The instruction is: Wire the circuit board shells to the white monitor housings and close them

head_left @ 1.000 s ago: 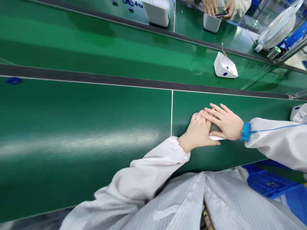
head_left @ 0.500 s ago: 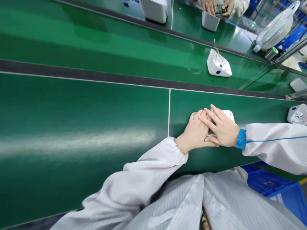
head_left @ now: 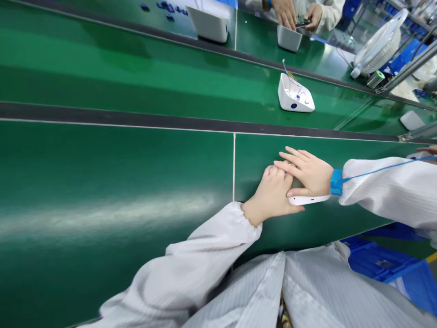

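A white plastic housing [head_left: 309, 200] lies on the green worktop, mostly hidden under both hands; its near edge shows a small dark slot. My left hand [head_left: 275, 189] is curled over the housing's left side, its thumb along the near edge. My right hand [head_left: 309, 173] rests on top with fingers stretched out and spread, overlapping the left fingers. The right thumb touches the near edge. A blue wrist strap [head_left: 336, 182] with a cord is around my right wrist.
Beyond the dark rail, an open white housing [head_left: 296, 98] with wires stands on the green strip. Across the bench, a co-worker's hands [head_left: 300, 18] work over a white housing [head_left: 288, 38]. A white basket [head_left: 378, 48] stands at upper right; blue bins [head_left: 375, 259] are below the bench edge.
My right hand has shifted up and left over the housing, exposing its near edge. At far right, part of another hand now shows by a white housing. The view has shifted slightly.
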Motion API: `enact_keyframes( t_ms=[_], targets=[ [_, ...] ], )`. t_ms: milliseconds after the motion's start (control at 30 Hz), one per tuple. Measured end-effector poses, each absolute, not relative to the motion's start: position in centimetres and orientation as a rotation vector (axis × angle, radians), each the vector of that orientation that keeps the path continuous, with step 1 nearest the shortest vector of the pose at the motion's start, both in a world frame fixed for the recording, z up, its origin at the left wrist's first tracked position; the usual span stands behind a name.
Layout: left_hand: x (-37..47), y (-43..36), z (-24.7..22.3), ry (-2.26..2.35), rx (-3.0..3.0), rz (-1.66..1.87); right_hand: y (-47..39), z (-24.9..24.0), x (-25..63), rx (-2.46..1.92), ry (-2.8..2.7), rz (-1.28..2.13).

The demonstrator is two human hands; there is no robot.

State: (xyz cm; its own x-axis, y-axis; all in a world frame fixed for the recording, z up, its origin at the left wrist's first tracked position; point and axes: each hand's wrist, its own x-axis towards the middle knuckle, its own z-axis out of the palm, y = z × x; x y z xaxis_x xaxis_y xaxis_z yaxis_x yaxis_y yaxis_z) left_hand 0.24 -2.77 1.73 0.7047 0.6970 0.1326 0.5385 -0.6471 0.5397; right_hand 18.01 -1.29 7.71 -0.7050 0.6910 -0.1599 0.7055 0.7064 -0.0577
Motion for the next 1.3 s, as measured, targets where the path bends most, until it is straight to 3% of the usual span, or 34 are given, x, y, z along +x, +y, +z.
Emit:
enact_keyframes(
  t_ms=[467, 867, 1067, 1133, 1233, 1300],
  targets=[
    [0.3, -2.7, 1.8, 0.941, 2.467, 0.553, 3.1, 7.3, 17.6, 1.525, 2.665, -0.534],
    [0.1, -2.7, 2.1, 0.914, 2.386, 0.587, 3.1, 7.5, 17.5, 1.765, 2.831, -0.614],
    [-0.1, -2.8, 1.4, 0.877, 2.466, 0.688, -2.0, 6.9, 19.4, 2.622, 2.854, -0.295],
    [-0.4, -2.8, 1.2, 0.775, 2.550, 0.763, -4.7, 6.2, 20.5, 2.686, 2.808, -0.606],
    [-1.0, -2.6, 0.7, 0.665, 2.659, 0.851, -8.1, 5.8, 21.6, 2.317, 2.772, -1.111],
    [-1.3, -2.4, 0.2, 0.671, 2.684, 0.894, -9.5, 6.2, 21.7, 2.184, 2.763, -1.182]
  ],
)
